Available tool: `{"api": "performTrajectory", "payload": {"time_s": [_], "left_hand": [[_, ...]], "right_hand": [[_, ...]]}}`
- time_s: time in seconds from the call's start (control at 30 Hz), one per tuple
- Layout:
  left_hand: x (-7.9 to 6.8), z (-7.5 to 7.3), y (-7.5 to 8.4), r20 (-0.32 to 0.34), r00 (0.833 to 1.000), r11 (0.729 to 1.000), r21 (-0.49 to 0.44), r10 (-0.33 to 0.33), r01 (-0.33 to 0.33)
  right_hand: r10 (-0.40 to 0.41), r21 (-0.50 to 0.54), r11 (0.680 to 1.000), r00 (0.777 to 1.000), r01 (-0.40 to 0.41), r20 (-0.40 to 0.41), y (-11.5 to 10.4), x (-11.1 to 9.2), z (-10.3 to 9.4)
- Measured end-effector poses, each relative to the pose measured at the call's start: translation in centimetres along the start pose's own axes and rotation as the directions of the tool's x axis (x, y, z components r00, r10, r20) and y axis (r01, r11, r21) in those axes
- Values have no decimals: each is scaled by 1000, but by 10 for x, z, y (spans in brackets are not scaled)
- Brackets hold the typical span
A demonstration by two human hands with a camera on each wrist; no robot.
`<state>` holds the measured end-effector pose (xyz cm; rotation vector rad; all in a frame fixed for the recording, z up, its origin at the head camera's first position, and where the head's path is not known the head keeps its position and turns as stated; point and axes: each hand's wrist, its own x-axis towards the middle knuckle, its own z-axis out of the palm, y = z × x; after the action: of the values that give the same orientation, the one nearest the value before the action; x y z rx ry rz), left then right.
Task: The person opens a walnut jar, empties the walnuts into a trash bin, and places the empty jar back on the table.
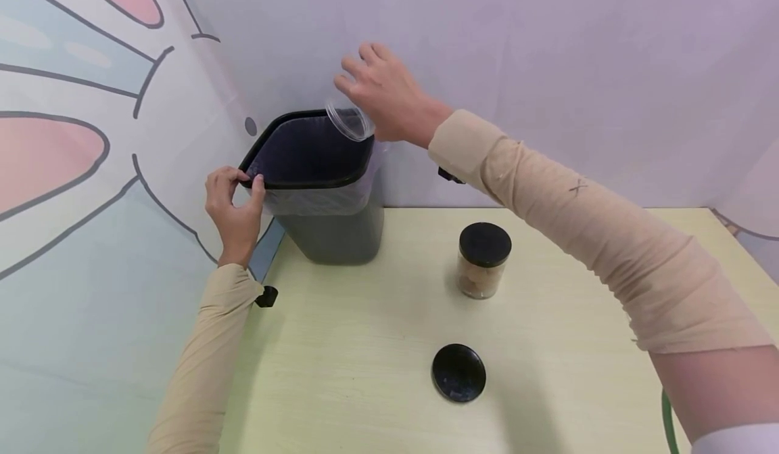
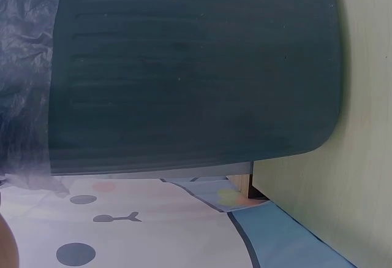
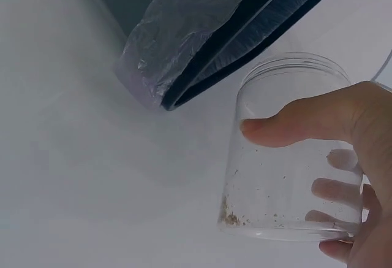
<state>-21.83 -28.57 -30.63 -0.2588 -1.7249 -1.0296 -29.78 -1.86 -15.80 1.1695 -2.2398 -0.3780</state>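
My right hand (image 1: 386, 95) grips a clear plastic jar (image 3: 285, 182) with no lid on it, thumb on one side and fingers round the other. In the head view the jar is tipped, its mouth over the opening of a dark grey trash bin (image 1: 335, 237). Brown crumbs (image 3: 231, 218) cling near the jar's bottom. My left hand (image 1: 234, 203) pinches the bin's near left rim, where a thin plastic liner (image 1: 341, 200) folds over the edge. A black round lid (image 1: 459, 373) lies on the table in front.
A second jar (image 1: 479, 275), capped in black and holding light brown pieces, stands on the pale wood table (image 1: 365, 346) right of the bin. Printed cloth (image 1: 73, 237) hangs at the left, and a plain pale wall (image 1: 548, 48) rises behind.
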Motion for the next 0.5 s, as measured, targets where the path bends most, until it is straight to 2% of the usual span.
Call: {"api": "performTrajectory", "payload": {"time_s": [0.27, 0.5], "left_hand": [[-1, -1, 0, -20, 1000, 1000, -5, -10, 10], [-1, 3, -1, -19, 1000, 1000, -24, 4, -5]], "right_hand": [[-80, -83, 993, 997, 79, -11, -5, 7, 3], [-191, -158, 971, 980, 180, -53, -8, 12, 5]]}}
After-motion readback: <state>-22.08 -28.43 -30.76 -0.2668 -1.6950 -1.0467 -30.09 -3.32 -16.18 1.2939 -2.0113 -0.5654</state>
